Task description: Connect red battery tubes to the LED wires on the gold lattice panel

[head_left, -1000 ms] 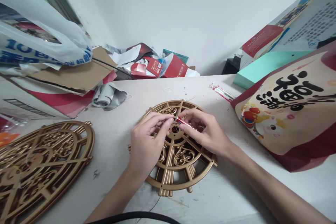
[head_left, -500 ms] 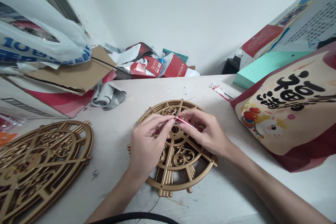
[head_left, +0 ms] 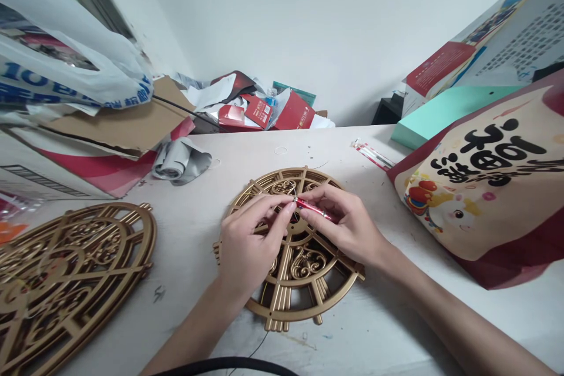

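Observation:
Over a round gold openwork piece [head_left: 304,305] with scrolled ornaments, both of my hands meet near its centre. My right hand [head_left: 341,217] is closed round a slim, shiny red cylinder [head_left: 312,208], which slants down to the right; its lower end is partly covered by the fingers. Thumb and forefinger of my left hand [head_left: 253,235] pinch at the cylinder's upper left tip. A thin wire [head_left: 291,185] loops up from that tip. What exactly sits between the left fingertips is too small to make out, perhaps the wire's end.
A second stack of gold openwork pieces [head_left: 88,264] lies at left. Behind it are cardboard boxes [head_left: 118,129] and a white plastic bag [head_left: 74,64]. A red-and-cream printed bag [head_left: 489,188] stands at right, near a packet of thin sticks [head_left: 372,155]. A black cable [head_left: 220,364] crosses the front.
The red cylinder has turned slightly in my right fingers, so its pale markings show less. My left fingertips have shifted a little to the right along its tip.

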`<state>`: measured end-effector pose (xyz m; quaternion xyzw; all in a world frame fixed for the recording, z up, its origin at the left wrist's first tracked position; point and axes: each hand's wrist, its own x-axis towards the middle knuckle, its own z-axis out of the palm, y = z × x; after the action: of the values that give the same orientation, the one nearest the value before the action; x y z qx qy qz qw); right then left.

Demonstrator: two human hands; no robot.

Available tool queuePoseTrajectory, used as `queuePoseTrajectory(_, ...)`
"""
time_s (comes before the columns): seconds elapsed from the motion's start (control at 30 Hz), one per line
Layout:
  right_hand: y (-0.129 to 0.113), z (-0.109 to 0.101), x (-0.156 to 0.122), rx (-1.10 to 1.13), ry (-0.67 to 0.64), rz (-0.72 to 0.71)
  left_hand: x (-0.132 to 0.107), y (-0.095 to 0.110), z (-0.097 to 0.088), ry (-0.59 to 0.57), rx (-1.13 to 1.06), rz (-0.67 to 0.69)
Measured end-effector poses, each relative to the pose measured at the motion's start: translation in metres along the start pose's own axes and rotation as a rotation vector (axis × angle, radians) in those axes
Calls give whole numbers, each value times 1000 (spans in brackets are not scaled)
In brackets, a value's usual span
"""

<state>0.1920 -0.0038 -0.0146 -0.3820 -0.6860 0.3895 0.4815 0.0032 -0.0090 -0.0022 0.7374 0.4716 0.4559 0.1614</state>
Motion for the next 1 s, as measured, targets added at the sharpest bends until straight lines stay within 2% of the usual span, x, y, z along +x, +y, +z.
queuePoseTrajectory(0.23, -7, 6, -4, -8, -8, -1, 0, 5, 1, 96, 3, 40)
queuePoseTrajectory(0.47, -9, 11, -6, -19, -1, -15, -3, 5, 3, 75, -112, -31)
queuePoseTrajectory(0.7, -9, 11, -6, -68, 4, -60, 2, 7, 4, 4, -358, -300)
queuePoseTrajectory(1.0, -14, 18, -6, -190, 76, -43, 6, 2, 3, -79, -543, -430)
